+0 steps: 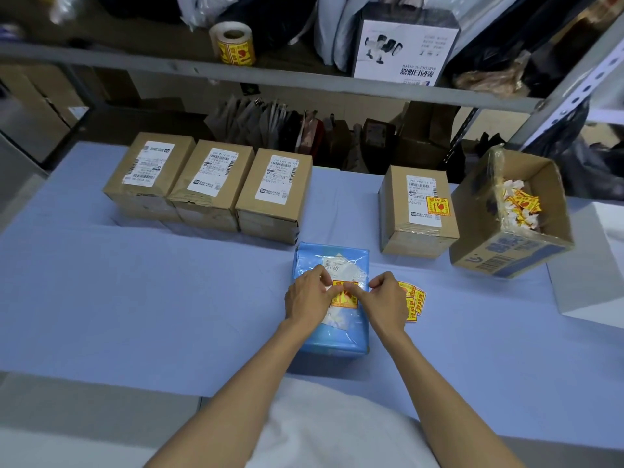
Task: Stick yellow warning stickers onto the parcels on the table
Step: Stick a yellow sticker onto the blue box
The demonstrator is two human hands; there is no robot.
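Observation:
A blue plastic-wrapped parcel (332,336) lies on the blue table (135,298) in front of me. Over its white label sits a yellow warning sticker (344,295), pinched between my left hand (309,297) and my right hand (383,300), one at each side. Loose yellow stickers (413,304) lie just right of my right hand. Three brown cardboard parcels (209,187) stand in a row at the back left without yellow stickers. A fourth brown parcel (417,211) at the back right carries a yellow sticker.
An open cardboard box (513,251) with used sticker backings stands tilted at the right, beside a white block (591,265). A roll of yellow stickers (233,43) and a white product box (405,45) sit on the metal shelf behind the table.

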